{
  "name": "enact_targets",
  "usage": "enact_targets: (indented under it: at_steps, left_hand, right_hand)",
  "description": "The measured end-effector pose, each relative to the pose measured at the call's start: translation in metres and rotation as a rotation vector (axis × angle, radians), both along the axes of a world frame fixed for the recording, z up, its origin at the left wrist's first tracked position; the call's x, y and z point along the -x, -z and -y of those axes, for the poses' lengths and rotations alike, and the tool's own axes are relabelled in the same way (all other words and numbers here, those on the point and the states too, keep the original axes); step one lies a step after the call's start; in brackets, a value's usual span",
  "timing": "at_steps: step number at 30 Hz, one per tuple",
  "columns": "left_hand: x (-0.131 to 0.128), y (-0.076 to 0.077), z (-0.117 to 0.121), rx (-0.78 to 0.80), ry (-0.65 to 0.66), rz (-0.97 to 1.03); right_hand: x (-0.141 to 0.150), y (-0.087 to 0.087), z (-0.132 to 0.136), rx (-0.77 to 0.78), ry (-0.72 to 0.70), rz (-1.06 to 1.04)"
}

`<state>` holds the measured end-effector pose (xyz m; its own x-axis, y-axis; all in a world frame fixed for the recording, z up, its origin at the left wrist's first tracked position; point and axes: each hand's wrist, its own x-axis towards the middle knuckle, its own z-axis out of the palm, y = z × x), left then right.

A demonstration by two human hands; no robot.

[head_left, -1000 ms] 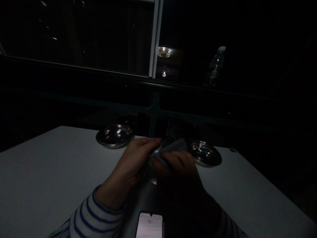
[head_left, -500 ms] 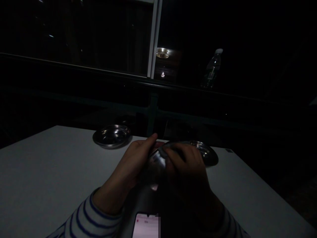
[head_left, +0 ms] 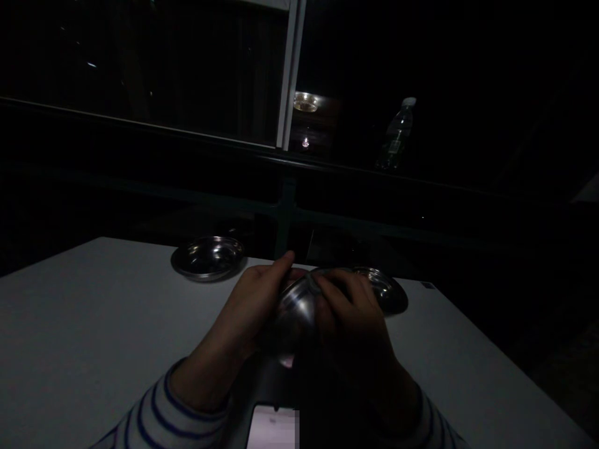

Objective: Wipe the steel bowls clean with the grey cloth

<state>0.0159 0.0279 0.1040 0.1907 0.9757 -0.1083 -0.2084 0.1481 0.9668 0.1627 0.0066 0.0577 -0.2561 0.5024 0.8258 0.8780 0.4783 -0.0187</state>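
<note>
The scene is very dark. Both hands meet above the white table (head_left: pixel 93 324). My left hand (head_left: pixel 250 305) is wrapped round the side of a shiny steel bowl (head_left: pixel 294 308), which is tilted with its underside toward me. My right hand (head_left: pixel 355 315) lies over the bowl's top and far rim with the fingers curled onto it. In the earlier frames this hand pressed a dark cloth to the bowl; no cloth shows now. Both sleeves are white with blue stripes.
A steel dish (head_left: pixel 208 257) sits at the table's far edge on the left, another steel dish (head_left: pixel 388 293) just behind my right hand. A lit phone (head_left: pixel 274 430) lies at the near edge. A water bottle (head_left: pixel 395 134) stands on a dark ledge beyond.
My right hand has slid from the bowl's near side up over its top. The cloth seen a second ago no longer shows. The bowl has turned so more of its shiny underside faces me.
</note>
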Motion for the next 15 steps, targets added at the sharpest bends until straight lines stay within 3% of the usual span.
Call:
enact_targets:
  at_steps: [4, 10, 15]
  left_hand:
    - [0.001, 0.001, 0.0, 0.013, -0.008, -0.032]
    - [-0.002, 0.001, 0.001, 0.024, -0.029, 0.005]
    - [-0.001, 0.0, 0.002, -0.009, -0.058, 0.014]
  right_hand:
    - [0.007, 0.006, 0.002, -0.064, -0.08, 0.153]
    - [-0.002, 0.001, 0.001, 0.067, -0.114, 0.012]
    - [-0.013, -0.007, -0.001, 0.154, -0.059, -0.059]
